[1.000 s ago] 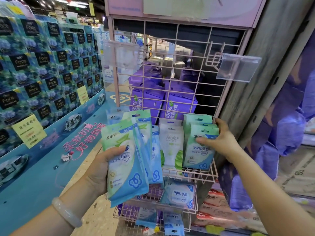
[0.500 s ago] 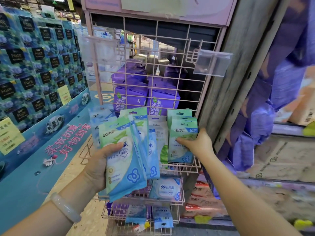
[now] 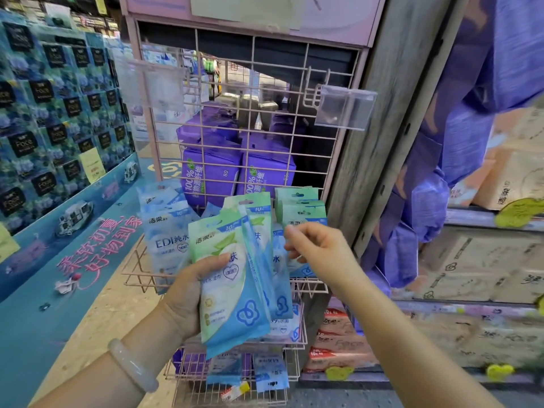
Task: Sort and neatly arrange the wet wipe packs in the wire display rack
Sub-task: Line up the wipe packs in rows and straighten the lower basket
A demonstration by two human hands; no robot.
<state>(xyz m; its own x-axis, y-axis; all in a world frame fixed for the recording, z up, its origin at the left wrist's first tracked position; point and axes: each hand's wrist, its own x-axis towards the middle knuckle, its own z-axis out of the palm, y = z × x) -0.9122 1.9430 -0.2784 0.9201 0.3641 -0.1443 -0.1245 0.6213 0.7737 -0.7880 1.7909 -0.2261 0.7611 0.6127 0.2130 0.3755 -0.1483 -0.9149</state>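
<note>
While the left hand (image 3: 188,293) grips a fanned stack of green-and-blue wet wipe packs (image 3: 232,278) before the pink wire display rack (image 3: 312,287), the right hand (image 3: 318,245), fingers loosely curled and empty, reaches toward them, probably to pick one for shelving.

In my left hand (image 3: 188,293) I grip a fanned stack of green-and-blue wipe packs (image 3: 235,278), upright before the pink wire rack (image 3: 250,113). Blue EDI packs (image 3: 167,231) stand at the basket's left, green packs (image 3: 303,207) at its right.
</note>
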